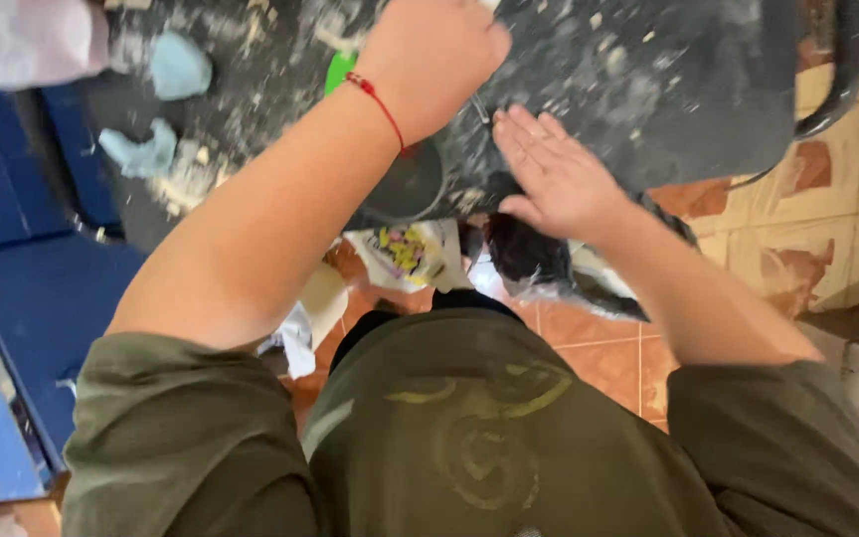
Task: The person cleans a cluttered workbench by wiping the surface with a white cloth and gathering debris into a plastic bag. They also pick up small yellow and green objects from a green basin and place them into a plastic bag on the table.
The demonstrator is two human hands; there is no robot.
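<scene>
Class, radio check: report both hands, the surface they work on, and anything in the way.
Left hand closed in a fist on the dusty black work surface. Right hand flat, open, at its near edge. Pale blue lumps off left, clear of both.

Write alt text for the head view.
Seen from above, a person's right hand lies flat on a dusty black board, while the left hand is closed at its edge. Pale blue lumps sit further left.

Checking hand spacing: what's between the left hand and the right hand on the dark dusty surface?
Head view: only a narrow strip of the dusty dark surface separates the left hand from the flat right hand; a thin metal piece seems to poke out there, unclear.
</scene>
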